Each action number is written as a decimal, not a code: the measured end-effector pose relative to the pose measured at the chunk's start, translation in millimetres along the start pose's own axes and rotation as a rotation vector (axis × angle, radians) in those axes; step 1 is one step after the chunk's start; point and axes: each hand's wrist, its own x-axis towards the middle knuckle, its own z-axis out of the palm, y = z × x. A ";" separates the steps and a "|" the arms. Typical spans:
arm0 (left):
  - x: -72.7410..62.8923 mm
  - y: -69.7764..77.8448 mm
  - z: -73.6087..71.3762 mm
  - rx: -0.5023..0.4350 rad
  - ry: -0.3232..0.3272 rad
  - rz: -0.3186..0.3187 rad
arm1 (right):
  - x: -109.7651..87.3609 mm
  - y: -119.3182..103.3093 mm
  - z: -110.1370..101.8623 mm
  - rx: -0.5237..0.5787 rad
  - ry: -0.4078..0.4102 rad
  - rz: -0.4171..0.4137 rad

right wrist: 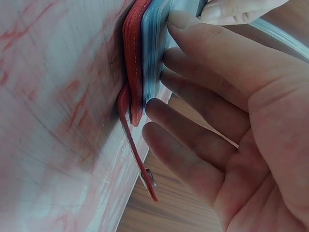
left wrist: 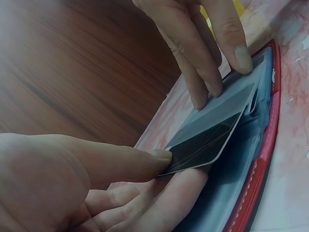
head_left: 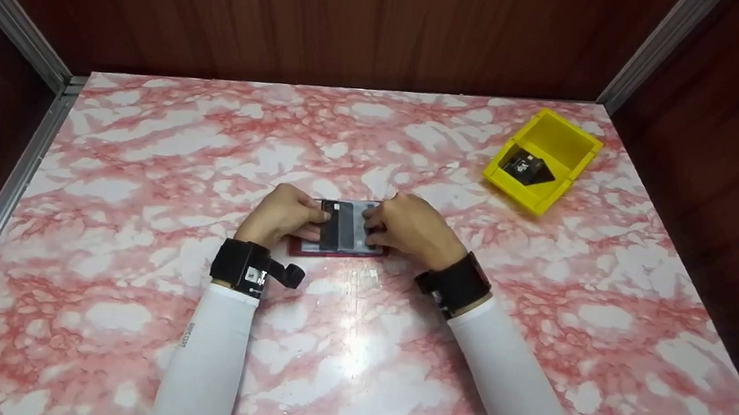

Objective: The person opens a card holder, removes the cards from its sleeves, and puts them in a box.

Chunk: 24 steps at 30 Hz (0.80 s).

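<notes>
A red card holder [head_left: 303,251] lies open on the table with a stack of clear plastic sleeves [right wrist: 153,53]. My left hand [head_left: 282,216] pinches the end of a dark card [left wrist: 205,147] between thumb and fingers. The card's other part lies within a clear sleeve [left wrist: 231,100], tilted a little above the sleeves below. My right hand [head_left: 416,231] touches the sleeve's right part with its thumb and fingertips, the fingers only slightly bent. A red strap with a metal snap [right wrist: 148,178] sticks out from the holder beside that hand.
At the back right of the pink-and-white marbled table [head_left: 137,226] stands an open yellow box [head_left: 569,142] holding dark cards [head_left: 529,168]. Dark wood-look panels [head_left: 333,21] enclose the back and sides.
</notes>
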 end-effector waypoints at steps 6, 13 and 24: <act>-0.3 -0.5 1.1 -0.038 0.018 0.010 | 0.1 -0.3 -0.4 -0.024 0.006 -0.013; 1.2 -0.8 5.4 -0.043 0.050 0.038 | -0.5 0.0 1.1 -0.024 0.009 -0.006; 5.5 -0.6 6.1 0.027 0.028 0.037 | 1.2 0.3 1.2 -0.015 0.007 0.000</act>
